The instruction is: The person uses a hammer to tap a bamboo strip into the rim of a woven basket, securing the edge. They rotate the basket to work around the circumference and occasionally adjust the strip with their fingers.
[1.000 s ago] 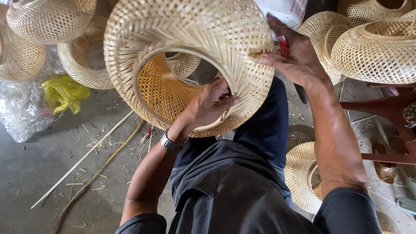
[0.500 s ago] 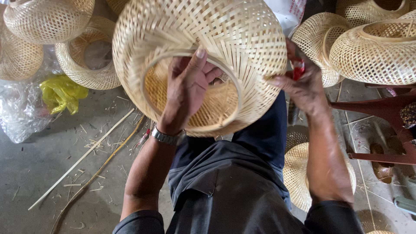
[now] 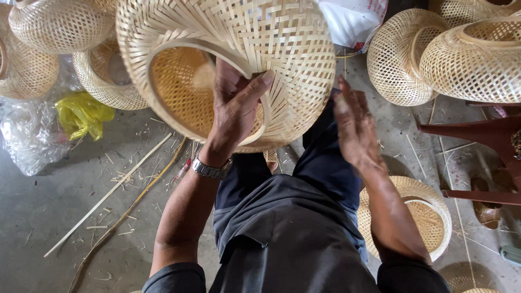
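Woven bamboo basket held up over the lap

Round pale woven bamboo basket [image 3: 239,59] fills the upper middle of the view, tipped so that its ringed mouth faces the person, above the dark trousers of the seated lap. It is the largest thing in view.

Around it lie more woven bamboo baskets of the same pale colour: two at the upper right [image 3: 434,54], several at the upper left [image 3: 54,27], and one on the concrete floor [image 3: 65,206] by the right forearm [image 3: 429,217]. A dark red stool [image 3: 483,135] stands at the right edge. Crumpled clear plastic sheet [image 3: 27,135] lies at the left with a yellow plastic bag [image 3: 81,114] on it.

Left hand [image 3: 233,108] reaches into the basket's mouth, fingers curled over the inner rim hoop, thumb laid on the outside of the weave, gripping the rim. A metal wristwatch [image 3: 211,169] sits on that wrist.

Right hand [image 3: 355,127] is open and flat, fingers straight and together, just beside the basket's right flank; it holds nothing, and contact with the weave cannot be made out.

Long thin bamboo strips [image 3: 108,201] and small shavings lie on the floor at the lower left.
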